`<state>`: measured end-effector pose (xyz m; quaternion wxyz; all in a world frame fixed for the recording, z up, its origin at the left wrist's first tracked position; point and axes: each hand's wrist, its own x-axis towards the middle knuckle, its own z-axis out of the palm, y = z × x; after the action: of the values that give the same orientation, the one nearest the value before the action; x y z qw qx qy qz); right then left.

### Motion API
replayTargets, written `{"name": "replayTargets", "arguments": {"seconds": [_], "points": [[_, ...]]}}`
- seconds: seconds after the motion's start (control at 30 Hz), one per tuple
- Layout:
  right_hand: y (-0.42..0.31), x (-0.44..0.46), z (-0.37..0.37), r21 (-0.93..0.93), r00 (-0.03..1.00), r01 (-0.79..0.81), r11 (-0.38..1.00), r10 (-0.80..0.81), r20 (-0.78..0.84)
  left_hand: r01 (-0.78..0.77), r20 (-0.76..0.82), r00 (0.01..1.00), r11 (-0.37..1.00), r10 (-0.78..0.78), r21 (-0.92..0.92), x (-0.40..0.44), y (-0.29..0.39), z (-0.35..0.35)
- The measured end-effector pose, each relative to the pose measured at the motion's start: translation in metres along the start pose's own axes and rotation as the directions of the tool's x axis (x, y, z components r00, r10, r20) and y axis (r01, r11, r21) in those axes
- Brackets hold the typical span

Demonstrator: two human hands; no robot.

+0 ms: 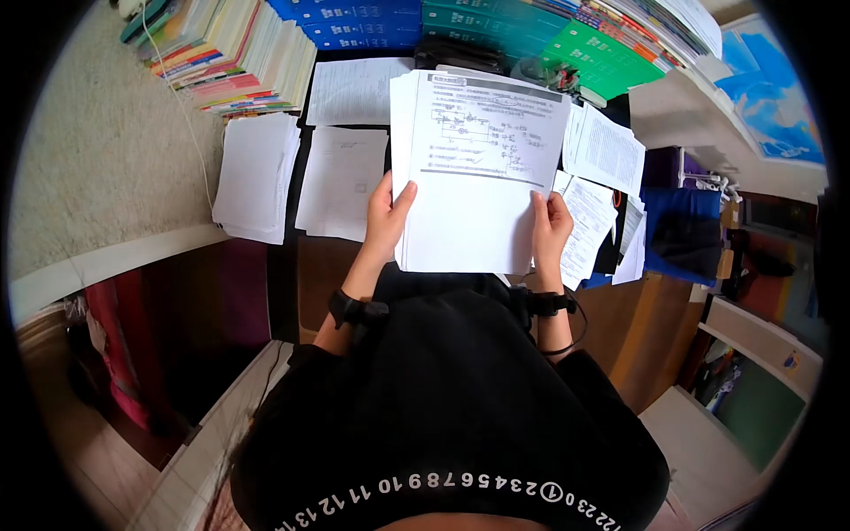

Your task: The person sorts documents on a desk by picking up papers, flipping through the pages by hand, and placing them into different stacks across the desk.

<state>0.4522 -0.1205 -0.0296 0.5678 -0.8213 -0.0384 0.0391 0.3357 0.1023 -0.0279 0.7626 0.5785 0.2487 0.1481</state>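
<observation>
Between my two hands a stack of paper sheets (469, 226) is held up above the desk's near edge. The top sheet carries print and a circuit-like diagram with handwriting on its upper half, and its lower half is blank. My left hand (388, 217) grips the left edge, its thumb on top. On the opposite edge my right hand (551, 226) is closed, its thumb also on the front. The fingers behind the stack are hidden. Both wrists wear black bands.
Left of my hands lie a pile of paper (255, 177) and a mostly blank sheet (343, 181). To the right are printed sheets (605, 150). Books (257, 62), blue binders (359, 31) and a green binder (602, 53) line the back. A blue bin (677, 230) stands at right.
</observation>
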Motion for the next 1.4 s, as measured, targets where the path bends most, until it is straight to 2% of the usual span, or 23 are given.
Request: {"name": "replayTargets", "arguments": {"seconds": [0.07,0.2,0.4,0.5,0.6,0.7,0.8,0.9,1.1,1.2,1.3,1.4], "points": [[0.004,0.004,-0.017,0.008,0.999,0.047,0.999,-0.047,-0.02,-0.073,-0.011,0.997,0.997,0.074,0.033,0.0,-0.004,0.015],[-0.001,0.007,-0.049,0.23,1.0,0.012,0.973,-0.013,0.004,-0.121,0.008,0.993,0.993,0.121,-0.006,-0.002,-0.001,0.042],[0.001,0.007,-0.077,0.364,0.994,-0.098,0.926,0.107,-0.006,-0.204,0.136,0.971,0.977,0.195,0.058,0.008,0.011,0.057],[0.004,0.01,-0.08,0.498,0.989,-0.129,0.858,0.151,-0.004,-0.207,0.112,0.971,0.977,0.212,-0.05,0.004,0.033,0.072],[0.007,0.017,-0.082,0.551,0.99,-0.132,0.824,0.136,0.034,-0.285,0.151,0.947,0.958,0.284,-0.014,0.01,0.043,0.076],[-0.001,0.024,-0.077,0.577,0.992,-0.107,0.81,0.123,0.012,-0.451,0.212,0.885,0.874,0.414,0.178,0.024,0.044,0.069],[0.0,0.029,-0.077,0.577,0.994,-0.095,0.811,0.109,0.011,-0.178,0.236,0.96,0.98,0.153,0.089,0.026,0.046,0.067],[-0.002,0.032,-0.073,0.578,0.992,-0.107,0.809,0.127,0.006,-0.03,0.238,0.971,1.0,0.027,0.008,0.031,0.045,0.065],[0.001,0.039,-0.07,0.517,0.992,-0.106,0.85,0.124,-0.001,0.152,0.287,0.951,0.981,-0.112,-0.122,0.047,0.039,0.063],[0.001,0.043,-0.071,0.463,0.995,-0.096,0.881,0.103,0.009,0.232,0.338,0.926,0.959,-0.166,-0.163,0.053,0.036,0.062],[0.005,0.05,-0.074,0.392,0.992,-0.128,0.911,0.123,0.037,0.199,0.308,0.937,0.976,-0.164,-0.084,0.061,0.024,0.063],[0.027,0.056,-0.079,0.427,0.978,-0.199,0.882,0.204,0.033,0.183,0.216,0.963,0.979,-0.159,-0.093,0.065,0.017,0.046]]}}
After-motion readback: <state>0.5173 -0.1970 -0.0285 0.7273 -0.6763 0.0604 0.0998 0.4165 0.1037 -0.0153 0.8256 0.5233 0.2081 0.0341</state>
